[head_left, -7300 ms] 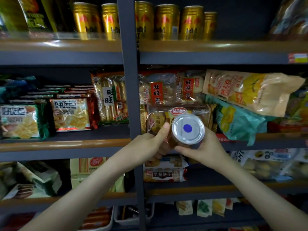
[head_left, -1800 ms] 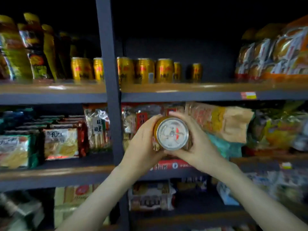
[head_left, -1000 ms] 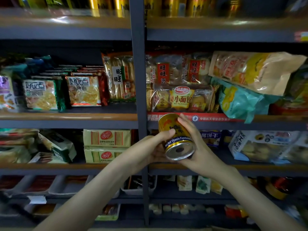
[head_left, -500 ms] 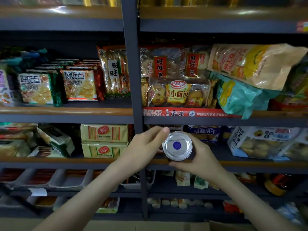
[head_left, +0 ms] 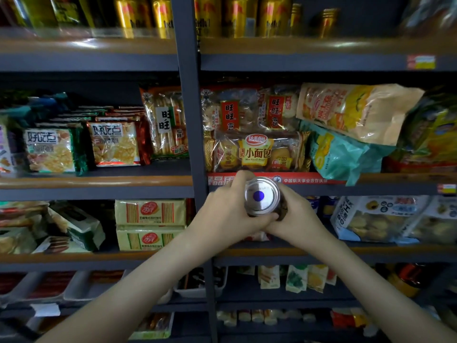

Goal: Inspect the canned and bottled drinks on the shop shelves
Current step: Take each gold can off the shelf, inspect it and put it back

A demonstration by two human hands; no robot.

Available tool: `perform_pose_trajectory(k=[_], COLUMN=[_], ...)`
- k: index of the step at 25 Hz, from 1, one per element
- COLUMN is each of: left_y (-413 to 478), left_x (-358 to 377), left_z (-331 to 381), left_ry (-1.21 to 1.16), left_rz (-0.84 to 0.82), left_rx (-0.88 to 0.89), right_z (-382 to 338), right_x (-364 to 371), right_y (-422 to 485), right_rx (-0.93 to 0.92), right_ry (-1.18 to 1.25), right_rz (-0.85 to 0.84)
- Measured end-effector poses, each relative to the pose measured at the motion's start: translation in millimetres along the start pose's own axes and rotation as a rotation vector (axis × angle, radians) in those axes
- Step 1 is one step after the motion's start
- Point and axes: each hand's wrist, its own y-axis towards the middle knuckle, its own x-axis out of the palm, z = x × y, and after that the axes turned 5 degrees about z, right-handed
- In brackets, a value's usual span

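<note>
Both my hands hold one gold drink can (head_left: 261, 197) in front of the shelving, its silver end with a blue dot turned toward me. My left hand (head_left: 227, 214) grips the can from the left, with fingers curled over its top and under it. My right hand (head_left: 295, 219) wraps the can from the right and from below. Most of the can's body is hidden behind my fingers. A row of matching gold cans (head_left: 235, 17) stands on the top shelf (head_left: 309, 45), partly blurred.
A dark upright post (head_left: 190, 120) divides the shelving. The middle shelf holds snack bags, among them a mini bread pack (head_left: 257, 152) and cracker packs (head_left: 116, 144). Yellow biscuit boxes (head_left: 150, 224) sit lower left. Lower shelves carry trays and small packets (head_left: 291, 278).
The view has tilted up, bringing the top-shelf cans back into sight. My hands lifted the can to the middle shelf's edge, its dotted end still facing me, and my left fingers closed further round it.
</note>
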Motion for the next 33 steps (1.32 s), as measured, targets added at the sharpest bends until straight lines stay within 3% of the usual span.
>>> perform_pose_trajectory(k=[4, 7, 9, 11, 15, 19, 22, 26, 33], left_y=[35, 64, 82, 102, 157, 221, 261, 294, 309], left_x=[-18, -24, -29, -33, -31, 3, 41, 81, 104], left_z=[10, 36, 63, 91, 136, 172, 190, 206, 202], left_ry=[-0.577, -0.965, -1.032, -0.912, -0.251, 0.075, 0.235, 0.422, 0.588], left_rz=[0.068, 0.049, -0.008, -0.024, 0.159, 0.369, 0.471, 0.524, 0.517], left_rx=[-0.23, -0.169, -0.076, 0.054, 0.349, 0.556, 0.601, 0.634, 0.59], right_z=[-20, -38, -58, -80, -102, -91, -59, -21, 12], right_x=[-36, -66, -95, -129, -214, -308, -371, -425, -454], right_y=[17, 27, 35, 45, 77, 116, 146, 177, 193], right_rx=[0.115, 0.2, 0.119, 0.021, -0.122, -0.139, -0.062, -0.01, 0.094], right_ry=[0.227, 0.622, 0.743, 0.723, 0.537, 0.082, -0.215, -0.362, -0.45], right_rz=[0.094, 0.195, 0.25, 0.318, 0.512, 0.766, 0.875, 0.86, 0.61])
